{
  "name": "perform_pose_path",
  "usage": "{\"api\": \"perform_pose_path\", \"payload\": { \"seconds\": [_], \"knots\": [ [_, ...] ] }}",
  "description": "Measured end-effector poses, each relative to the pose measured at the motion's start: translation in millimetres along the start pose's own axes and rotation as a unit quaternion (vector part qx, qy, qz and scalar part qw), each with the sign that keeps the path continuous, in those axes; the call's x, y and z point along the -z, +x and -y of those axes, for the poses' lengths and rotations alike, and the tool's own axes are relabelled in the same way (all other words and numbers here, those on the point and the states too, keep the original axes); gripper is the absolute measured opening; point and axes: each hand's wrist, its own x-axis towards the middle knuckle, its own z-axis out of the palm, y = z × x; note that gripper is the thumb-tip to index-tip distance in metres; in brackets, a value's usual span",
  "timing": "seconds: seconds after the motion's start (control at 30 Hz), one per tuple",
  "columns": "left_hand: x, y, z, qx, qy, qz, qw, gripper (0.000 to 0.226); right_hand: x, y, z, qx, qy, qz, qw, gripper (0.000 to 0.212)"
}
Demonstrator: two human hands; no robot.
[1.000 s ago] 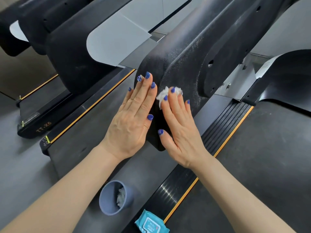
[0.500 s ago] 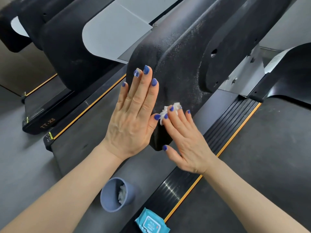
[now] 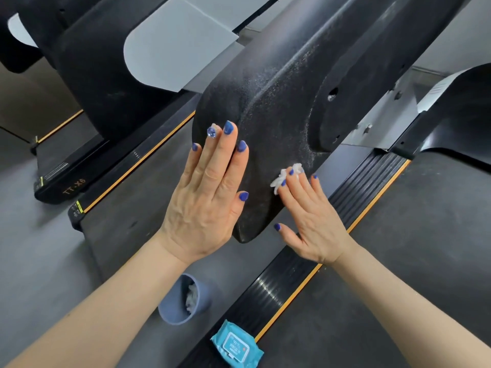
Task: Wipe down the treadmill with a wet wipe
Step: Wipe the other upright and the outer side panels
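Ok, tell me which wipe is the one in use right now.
The crumpled white wipe pressed under the right hand against the black treadmill cover. The other used wipe lies discarded in the grey cup.

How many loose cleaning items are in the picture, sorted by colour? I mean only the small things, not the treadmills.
White: 2, the wet wipe under the right hand and the used wipes in the cup
Blue-grey: 1, the cup
Turquoise: 1, the wipe pack
Total: 4

cup [image 3: 183, 301] left of wipe pack [image 3: 236, 346], below handrail [image 3: 265, 123].
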Motion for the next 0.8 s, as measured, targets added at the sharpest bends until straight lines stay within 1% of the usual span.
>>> {"api": "perform_pose_path", "payload": {
  "seconds": [0.07, 0.1, 0.23, 0.3, 0.33, 0.4, 0.5, 0.57, 0.7, 0.73, 0.8],
  "knots": [
    [5, 2, 2, -0.008, 0.015, 0.006, 1.000, 0.073, 2, -7, -3, -0.026, -0.009, 0.013, 1.000, 0.073],
    [6, 4, 3, -0.012, 0.017, 0.008, 1.000, 0.073, 7, -1, 1, -0.027, -0.005, 0.005, 1.000, 0.074],
    [4, 16, 4, -0.015, 0.011, 0.003, 1.000, 0.071, 35, 52, 19, 0.023, 0.050, -0.096, 0.994, 0.079],
    [2, 16, 3, -0.013, 0.009, -0.002, 1.000, 0.067, 36, 62, 16, 0.039, 0.049, -0.117, 0.991, 0.082],
    [1, 16, 3, -0.010, 0.010, -0.004, 1.000, 0.064, 31, 57, 10, 0.040, 0.040, -0.114, 0.992, 0.082],
    [0, 16, 3, -0.004, 0.012, -0.008, 1.000, 0.060, 16, 34, -8, 0.035, 0.006, -0.080, 0.996, 0.078],
    [-2, 17, 3, -0.011, 0.017, -0.013, 1.000, 0.066, 2, 0, -38, -0.004, -0.059, -0.001, 0.998, 0.071],
    [-3, 17, 2, -0.008, 0.021, -0.015, 1.000, 0.066, 3, -7, -46, -0.011, -0.084, 0.032, 0.996, 0.071],
    [-6, 17, 0, 0.006, 0.024, -0.025, 0.999, 0.056, 12, -1, -41, 0.001, -0.079, 0.017, 0.997, 0.072],
    [-7, 16, 0, 0.008, 0.024, -0.028, 0.999, 0.056, 14, 2, -39, 0.001, -0.067, 0.009, 0.998, 0.073],
    [-10, 17, -1, 0.008, 0.025, -0.035, 0.999, 0.064, 14, 8, -35, -0.001, -0.036, -0.014, 0.999, 0.074]
  ]
}}
